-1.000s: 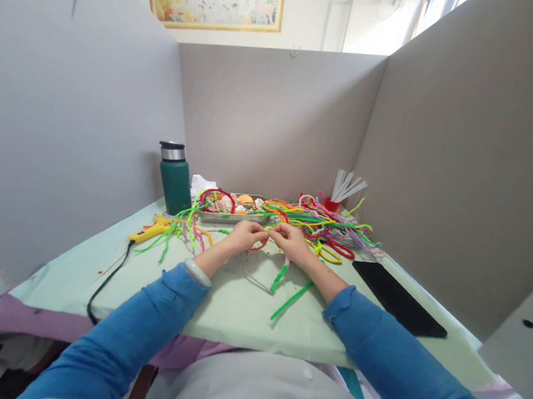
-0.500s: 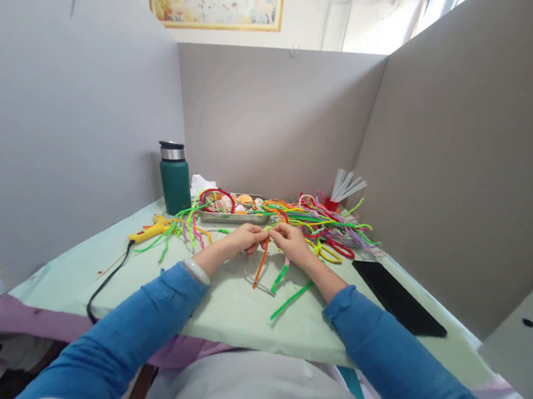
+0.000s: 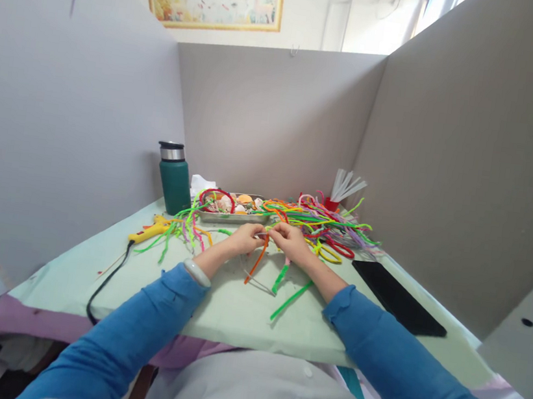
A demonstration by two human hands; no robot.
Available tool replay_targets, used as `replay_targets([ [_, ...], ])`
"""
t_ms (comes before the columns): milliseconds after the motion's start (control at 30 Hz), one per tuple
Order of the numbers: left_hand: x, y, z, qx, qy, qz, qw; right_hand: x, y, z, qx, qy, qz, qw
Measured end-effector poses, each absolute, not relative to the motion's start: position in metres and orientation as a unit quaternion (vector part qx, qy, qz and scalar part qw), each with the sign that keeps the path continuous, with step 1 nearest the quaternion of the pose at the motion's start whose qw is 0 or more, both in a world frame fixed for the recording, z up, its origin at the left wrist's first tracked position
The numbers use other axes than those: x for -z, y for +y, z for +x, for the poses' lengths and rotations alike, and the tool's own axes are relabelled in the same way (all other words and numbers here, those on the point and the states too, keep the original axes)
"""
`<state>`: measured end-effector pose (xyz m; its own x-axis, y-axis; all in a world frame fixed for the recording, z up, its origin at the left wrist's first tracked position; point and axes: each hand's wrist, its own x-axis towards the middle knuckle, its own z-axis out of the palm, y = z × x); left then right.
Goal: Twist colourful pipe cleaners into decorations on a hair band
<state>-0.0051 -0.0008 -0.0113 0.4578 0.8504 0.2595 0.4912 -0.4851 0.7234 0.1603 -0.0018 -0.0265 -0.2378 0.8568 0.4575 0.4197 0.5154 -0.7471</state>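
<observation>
My left hand (image 3: 246,239), with a pale bangle at its wrist, is closed in a pinch on a thin grey wire hoop (image 3: 262,284). Beside it, almost touching, my right hand (image 3: 289,242) pinches an orange pipe cleaner (image 3: 257,262) where it meets the hoop. The loose end of the orange piece hangs down toward the table. Part of the hoop's right side is wrapped in green pipe cleaner (image 3: 279,280), with a bit of pink above. A straight green pipe cleaner (image 3: 290,301) sticks out below my right forearm. My fingers hide the exact grip points.
A yellow glue gun (image 3: 150,231) with a black cord lies left, near a green bottle (image 3: 175,182). Behind my hands stand a metal tray (image 3: 234,219) of shells and a heap of pipe cleaners (image 3: 327,224). A black flat slab (image 3: 398,297) lies right. Grey partitions (image 3: 276,122) enclose the table.
The hanging end of the orange pipe cleaner has swung to the left. My left fingers have shifted slightly on the hoop; the right hand stays nearly in place.
</observation>
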Motion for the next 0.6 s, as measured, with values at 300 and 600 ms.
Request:
replay_targets([
  [300,0.0142,0.0058,-0.0058,-0.308,0.424,0.850,0.061,0.0216,-0.0047,0.1582,-0.214,-0.755,-0.425,0.451],
  [600,0.0177,0.0087,-0.0066,-0.296,0.401,0.867,0.019,0.0259,-0.0013,0.1596,-0.229,-0.752,-0.431,0.443],
])
